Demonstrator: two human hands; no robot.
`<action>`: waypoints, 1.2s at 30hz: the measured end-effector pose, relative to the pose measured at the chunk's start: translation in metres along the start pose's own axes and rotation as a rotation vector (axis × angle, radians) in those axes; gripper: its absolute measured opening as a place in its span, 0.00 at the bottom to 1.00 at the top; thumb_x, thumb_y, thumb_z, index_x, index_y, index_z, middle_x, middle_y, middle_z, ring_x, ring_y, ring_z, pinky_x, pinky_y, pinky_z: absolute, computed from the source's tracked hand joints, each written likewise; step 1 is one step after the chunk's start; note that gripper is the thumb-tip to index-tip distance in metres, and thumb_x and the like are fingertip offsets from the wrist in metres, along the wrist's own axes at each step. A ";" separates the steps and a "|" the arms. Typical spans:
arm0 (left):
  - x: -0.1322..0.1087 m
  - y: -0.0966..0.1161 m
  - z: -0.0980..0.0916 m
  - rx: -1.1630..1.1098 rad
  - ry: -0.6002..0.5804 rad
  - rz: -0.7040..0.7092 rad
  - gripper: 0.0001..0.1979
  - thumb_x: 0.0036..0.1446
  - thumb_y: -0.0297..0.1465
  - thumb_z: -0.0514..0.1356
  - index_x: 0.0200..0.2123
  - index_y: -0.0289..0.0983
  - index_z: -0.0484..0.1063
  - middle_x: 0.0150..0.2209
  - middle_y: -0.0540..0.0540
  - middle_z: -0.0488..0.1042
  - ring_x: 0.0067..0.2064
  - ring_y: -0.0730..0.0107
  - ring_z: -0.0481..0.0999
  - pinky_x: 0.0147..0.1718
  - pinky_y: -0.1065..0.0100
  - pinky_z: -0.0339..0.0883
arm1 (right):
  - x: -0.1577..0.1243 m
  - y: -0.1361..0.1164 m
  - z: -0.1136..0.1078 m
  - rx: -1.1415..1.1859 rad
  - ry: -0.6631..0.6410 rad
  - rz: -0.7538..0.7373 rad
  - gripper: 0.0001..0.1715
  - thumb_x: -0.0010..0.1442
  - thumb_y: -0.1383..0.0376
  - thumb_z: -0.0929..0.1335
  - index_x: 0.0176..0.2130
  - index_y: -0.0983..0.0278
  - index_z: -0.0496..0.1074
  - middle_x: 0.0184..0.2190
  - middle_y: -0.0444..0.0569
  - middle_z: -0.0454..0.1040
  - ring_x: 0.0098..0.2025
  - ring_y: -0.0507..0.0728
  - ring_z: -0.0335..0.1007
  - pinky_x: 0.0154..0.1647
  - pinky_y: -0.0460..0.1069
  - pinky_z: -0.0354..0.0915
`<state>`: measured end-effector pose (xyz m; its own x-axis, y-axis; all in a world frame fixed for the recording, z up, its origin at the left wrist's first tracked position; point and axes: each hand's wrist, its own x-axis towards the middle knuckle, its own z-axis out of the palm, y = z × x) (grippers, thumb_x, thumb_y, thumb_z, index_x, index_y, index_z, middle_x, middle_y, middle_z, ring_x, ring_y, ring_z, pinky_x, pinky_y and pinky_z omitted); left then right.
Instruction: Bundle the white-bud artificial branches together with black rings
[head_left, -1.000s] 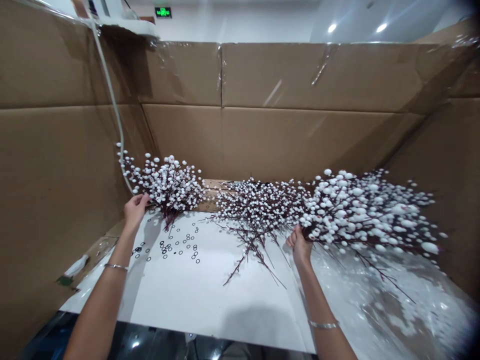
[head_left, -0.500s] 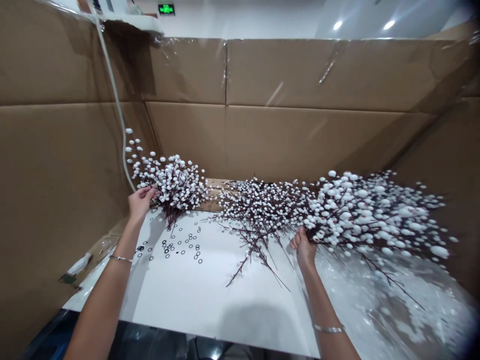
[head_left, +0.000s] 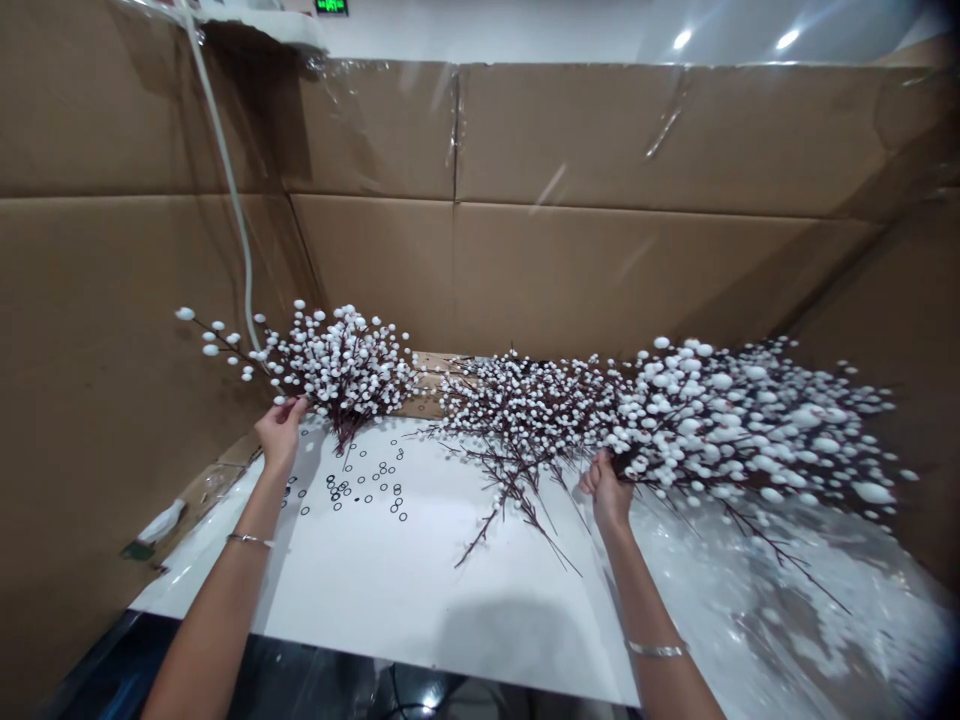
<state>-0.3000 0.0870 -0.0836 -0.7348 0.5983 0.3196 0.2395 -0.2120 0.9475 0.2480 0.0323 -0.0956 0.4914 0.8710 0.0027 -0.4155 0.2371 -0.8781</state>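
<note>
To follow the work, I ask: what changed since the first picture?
The left hand moved slightly right, and a sprig of the left bunch now swings out further left. The right hand keeps hold of the right bunch. The middle bunch and black rings stayed as they were.

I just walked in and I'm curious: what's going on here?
A person is handling sprays of white-budded branches over a white board inside cardboard walls. The right hand grips the largest spray, the left hand touches a smaller one, and a third lies between. Small black rings lie near the left hand.
</note>
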 end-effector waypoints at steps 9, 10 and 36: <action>-0.009 -0.011 0.014 0.007 -0.054 -0.013 0.15 0.47 0.34 0.66 0.37 0.32 0.76 0.36 0.40 0.80 0.39 0.63 0.79 0.47 0.61 0.73 | 0.000 0.002 0.000 -0.020 0.014 -0.001 0.31 0.43 0.45 0.77 0.25 0.61 0.61 0.07 0.29 0.47 0.10 0.44 0.40 0.11 0.42 0.43; -0.009 -0.013 0.014 0.016 -0.057 -0.018 0.14 0.47 0.34 0.67 0.37 0.32 0.76 0.35 0.41 0.79 0.38 0.63 0.79 0.46 0.61 0.73 | 0.000 0.002 0.000 -0.021 0.018 0.001 0.31 0.43 0.45 0.77 0.25 0.62 0.61 0.07 0.29 0.48 0.09 0.44 0.40 0.11 0.42 0.43; 0.003 -0.016 0.021 0.105 -0.116 -0.001 0.17 0.47 0.34 0.65 0.40 0.31 0.77 0.35 0.41 0.80 0.36 0.63 0.79 0.44 0.61 0.74 | 0.002 0.004 -0.002 -0.054 0.020 -0.003 0.31 0.42 0.44 0.77 0.25 0.62 0.62 0.07 0.29 0.47 0.09 0.44 0.40 0.10 0.43 0.43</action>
<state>-0.2924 0.1081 -0.0977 -0.6585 0.6848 0.3123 0.3081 -0.1333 0.9420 0.2483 0.0340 -0.0999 0.5077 0.8615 -0.0038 -0.3726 0.2156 -0.9026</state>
